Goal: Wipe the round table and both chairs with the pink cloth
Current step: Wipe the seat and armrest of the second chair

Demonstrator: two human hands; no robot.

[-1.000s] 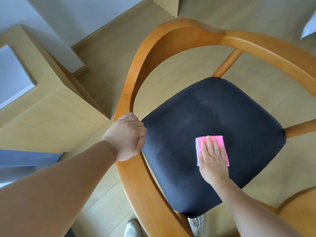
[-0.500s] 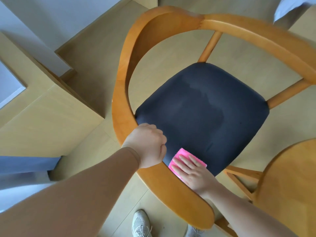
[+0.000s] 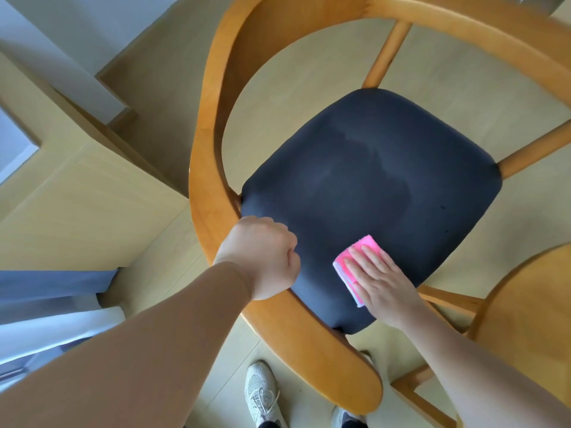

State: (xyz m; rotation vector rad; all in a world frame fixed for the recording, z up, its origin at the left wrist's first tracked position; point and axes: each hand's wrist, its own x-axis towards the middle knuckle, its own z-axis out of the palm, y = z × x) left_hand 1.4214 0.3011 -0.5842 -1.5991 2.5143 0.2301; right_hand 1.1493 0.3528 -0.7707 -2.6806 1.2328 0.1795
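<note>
A wooden chair (image 3: 213,125) with a curved armrest rail and a dark padded seat (image 3: 370,186) fills the view. My left hand (image 3: 262,257) grips the rail at the seat's near left side, fingers curled round the wood. My right hand (image 3: 383,279) lies flat, fingers straight, pressing the folded pink cloth (image 3: 352,261) onto the near part of the seat. A paler streaked patch shows in the seat's middle. The round wooden table (image 3: 531,319) shows only as an edge at the lower right.
A light wooden cabinet (image 3: 77,205) stands to the left of the chair, with a wall corner behind it. Grey-blue fabric (image 3: 46,288) hangs at the left edge. My shoes (image 3: 262,393) stand on the pale wood floor below the chair's rail.
My right hand has slid the cloth from the seat's near left edge, beside the rail, out to the right onto the seat. The left hand keeps its grip on the rail.
</note>
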